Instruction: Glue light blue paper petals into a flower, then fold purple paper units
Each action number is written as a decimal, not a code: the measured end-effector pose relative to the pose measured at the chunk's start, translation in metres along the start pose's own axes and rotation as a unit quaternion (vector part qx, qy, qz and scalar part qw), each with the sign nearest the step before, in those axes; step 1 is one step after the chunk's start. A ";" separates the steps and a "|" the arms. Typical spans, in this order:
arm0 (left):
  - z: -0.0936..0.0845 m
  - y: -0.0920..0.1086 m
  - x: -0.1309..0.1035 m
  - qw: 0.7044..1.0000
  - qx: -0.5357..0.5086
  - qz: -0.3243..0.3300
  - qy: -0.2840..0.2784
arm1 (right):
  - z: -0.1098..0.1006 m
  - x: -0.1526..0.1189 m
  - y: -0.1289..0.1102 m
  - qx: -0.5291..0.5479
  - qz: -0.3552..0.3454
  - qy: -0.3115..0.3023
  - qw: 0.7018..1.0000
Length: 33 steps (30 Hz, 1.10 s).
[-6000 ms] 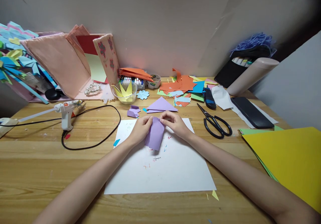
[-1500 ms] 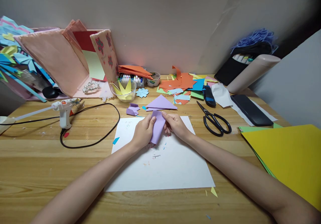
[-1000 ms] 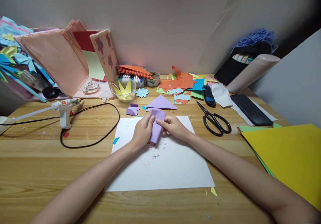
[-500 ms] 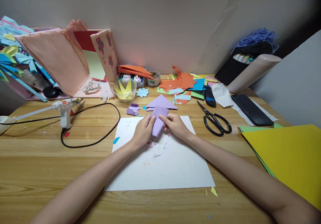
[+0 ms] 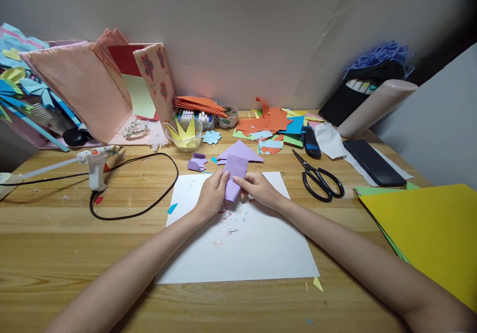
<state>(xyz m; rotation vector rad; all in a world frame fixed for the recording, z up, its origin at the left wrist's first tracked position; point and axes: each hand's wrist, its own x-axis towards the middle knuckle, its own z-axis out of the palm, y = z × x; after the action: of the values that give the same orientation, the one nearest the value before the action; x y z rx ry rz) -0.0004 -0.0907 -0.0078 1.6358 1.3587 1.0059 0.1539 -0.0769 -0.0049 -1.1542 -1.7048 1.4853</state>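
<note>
A folded piece of purple paper (image 5: 236, 174) is held between my two hands above a marked white sheet (image 5: 257, 253). My left hand (image 5: 213, 193) pinches its left edge, thumb on top. From the right, my right hand (image 5: 257, 188) grips the other edge, its thumb lying on the paper's face and the fingers hidden beneath. Just behind lies a purple folded triangle (image 5: 241, 150), partly covered by the held piece. Small purple paper offcuts (image 5: 197, 163) rest to its left.
Black-handled scissors (image 5: 320, 179) and a phone (image 5: 374, 163) lie to the right, near yellow paper (image 5: 428, 223). A glue gun (image 5: 97, 166) with a looped cord stands at left. Coloured scraps (image 5: 268, 122), a clear bowl (image 5: 194, 141) and a box cutter (image 5: 311, 141) sit at the back.
The held purple paper has shifted slightly left and up. My right thumb has slid a little leftward across its face; my left hand is almost unmoved.
</note>
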 end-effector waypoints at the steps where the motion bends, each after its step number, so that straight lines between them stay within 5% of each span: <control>1: 0.000 0.000 0.000 1.000 0.002 0.002 0.000 | 0.000 0.000 0.000 0.000 -0.002 -0.010 1.000; 19: 0.001 -0.005 0.000 0.999 -0.029 -0.028 -0.019 | 0.003 -0.001 0.003 -0.045 -0.021 0.066 0.997; 26: 0.000 -0.002 -0.001 1.000 -0.019 -0.014 -0.010 | 0.000 -0.001 0.001 -0.039 -0.032 -0.014 0.999; 33: 0.000 0.000 -0.002 1.000 -0.010 -0.001 0.001 | 0.000 0.000 0.000 -0.048 -0.020 -0.008 0.999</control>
<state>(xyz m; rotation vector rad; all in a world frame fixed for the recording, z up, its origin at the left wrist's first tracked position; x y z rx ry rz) -0.0009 -0.0926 -0.0081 1.6192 1.3473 1.0156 0.1539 -0.0774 -0.0047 -1.1526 -1.8164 1.4061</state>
